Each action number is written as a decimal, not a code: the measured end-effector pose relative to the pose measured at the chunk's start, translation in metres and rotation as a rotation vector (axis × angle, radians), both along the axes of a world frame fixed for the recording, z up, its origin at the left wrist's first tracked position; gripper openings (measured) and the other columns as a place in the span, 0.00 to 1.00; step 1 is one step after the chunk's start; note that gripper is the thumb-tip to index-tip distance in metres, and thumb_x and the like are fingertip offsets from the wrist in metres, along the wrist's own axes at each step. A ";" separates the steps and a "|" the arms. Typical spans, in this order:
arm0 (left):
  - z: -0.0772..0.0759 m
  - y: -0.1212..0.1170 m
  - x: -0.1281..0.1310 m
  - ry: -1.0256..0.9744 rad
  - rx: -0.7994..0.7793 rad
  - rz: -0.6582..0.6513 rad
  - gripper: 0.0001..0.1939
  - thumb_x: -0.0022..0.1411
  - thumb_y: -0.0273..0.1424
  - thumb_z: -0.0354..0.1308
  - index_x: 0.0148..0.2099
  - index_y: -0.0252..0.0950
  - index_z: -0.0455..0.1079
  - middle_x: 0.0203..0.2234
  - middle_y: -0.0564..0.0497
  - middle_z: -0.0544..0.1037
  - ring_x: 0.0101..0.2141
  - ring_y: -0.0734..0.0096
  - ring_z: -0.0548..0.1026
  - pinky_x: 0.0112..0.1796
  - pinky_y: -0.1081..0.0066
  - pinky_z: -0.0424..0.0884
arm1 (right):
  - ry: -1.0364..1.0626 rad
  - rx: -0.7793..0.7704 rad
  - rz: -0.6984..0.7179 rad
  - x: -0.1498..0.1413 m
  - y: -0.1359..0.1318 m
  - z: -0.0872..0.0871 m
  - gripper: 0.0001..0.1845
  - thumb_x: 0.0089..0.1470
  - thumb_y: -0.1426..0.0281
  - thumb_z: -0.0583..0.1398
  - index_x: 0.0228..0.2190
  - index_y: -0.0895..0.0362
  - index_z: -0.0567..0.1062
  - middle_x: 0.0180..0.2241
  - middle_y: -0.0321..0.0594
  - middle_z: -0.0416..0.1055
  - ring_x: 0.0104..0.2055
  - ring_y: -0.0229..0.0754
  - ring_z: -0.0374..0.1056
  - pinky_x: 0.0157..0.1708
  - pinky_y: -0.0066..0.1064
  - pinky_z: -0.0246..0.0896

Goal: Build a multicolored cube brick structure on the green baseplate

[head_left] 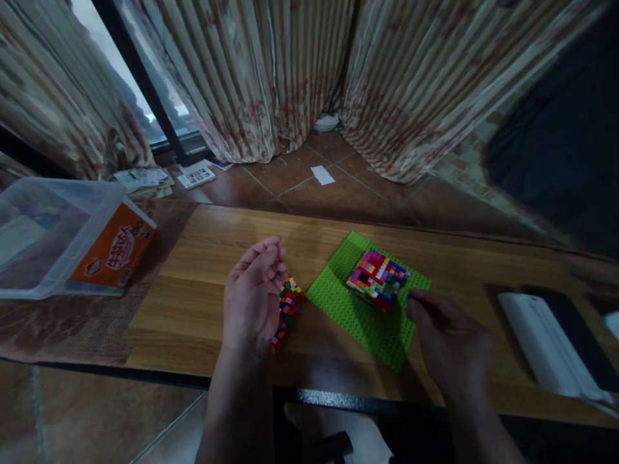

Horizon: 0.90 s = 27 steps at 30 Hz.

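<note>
A green studded baseplate [338, 293] lies at an angle on the wooden table. On it stands a low block of multicoloured toy bricks [378, 278], with a dark gap in its top layer. My right hand [449, 341] is at the plate's right edge, thumb and index finger pinched close to the block; whatever is between the fingertips is too small to make out. Left of the plate is a pile of loose small bricks [289, 308], partly covered by my left hand [254, 293]. That hand is turned palm up, with curled fingers meeting the thumb, and its contents are hidden.
A clear plastic bin [62, 193] with an orange label sits at the table's left end. At the right lie a white case-like object [541, 341] and a dark flat object [575, 328]. Curtains [242, 77] hang behind, with papers [196, 175] on the tiled floor.
</note>
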State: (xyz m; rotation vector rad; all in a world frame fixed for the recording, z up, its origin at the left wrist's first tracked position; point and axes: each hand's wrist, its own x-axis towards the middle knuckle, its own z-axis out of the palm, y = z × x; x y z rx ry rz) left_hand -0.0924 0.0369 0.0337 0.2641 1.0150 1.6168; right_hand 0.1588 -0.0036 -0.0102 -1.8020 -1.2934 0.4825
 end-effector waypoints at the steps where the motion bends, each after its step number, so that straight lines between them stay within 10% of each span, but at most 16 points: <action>1: 0.000 0.000 0.000 -0.002 -0.003 0.000 0.07 0.52 0.23 0.64 0.37 0.31 0.75 0.27 0.52 0.76 0.26 0.81 0.72 0.28 0.81 0.68 | -0.032 -0.013 -0.012 0.003 0.003 -0.001 0.12 0.52 0.61 0.63 0.35 0.55 0.80 0.35 0.41 0.79 0.36 0.45 0.75 0.37 0.36 0.71; 27: 0.002 0.001 0.001 -0.017 -0.033 -0.001 0.08 0.52 0.23 0.64 0.37 0.30 0.75 0.27 0.51 0.76 0.25 0.81 0.71 0.27 0.81 0.67 | 0.089 -0.039 0.006 0.004 0.022 -0.008 0.20 0.46 0.55 0.66 0.35 0.58 0.78 0.32 0.45 0.79 0.33 0.46 0.75 0.34 0.38 0.70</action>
